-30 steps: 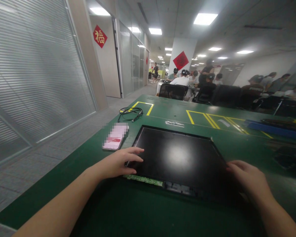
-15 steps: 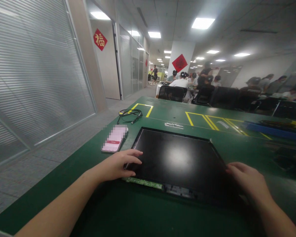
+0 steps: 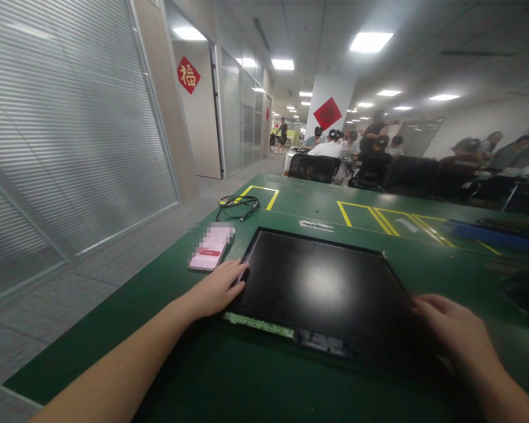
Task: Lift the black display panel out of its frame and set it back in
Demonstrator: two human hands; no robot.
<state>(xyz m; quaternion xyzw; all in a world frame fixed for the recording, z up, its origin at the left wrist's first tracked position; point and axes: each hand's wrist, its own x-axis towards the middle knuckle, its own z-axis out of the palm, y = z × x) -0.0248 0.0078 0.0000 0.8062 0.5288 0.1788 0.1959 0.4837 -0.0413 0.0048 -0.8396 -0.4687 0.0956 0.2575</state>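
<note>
A black flat display panel [image 3: 321,288] lies face up on the green table in front of me, with a bright lamp reflection in its screen. Along its near edge a green circuit board strip [image 3: 260,325] is exposed. My left hand [image 3: 223,286] grips the panel's left edge, thumb and fingertips at the frame. At the right edge, the fingers of my right hand [image 3: 449,323] are closed on the frame; some of them are hidden under or behind it.
A phone with a lit screen [image 3: 209,249] lies left of the panel, and a coiled black cable [image 3: 238,205] behind it. Yellow tape outlines [image 3: 348,214] mark the green table [image 3: 92,329]. A blue tray [image 3: 471,234] stands at the right. Several people sit beyond the chairs.
My left hand has come off the screen surface and closed on the panel's left edge. The right hand stays at the right edge. The whole view has shifted slightly.
</note>
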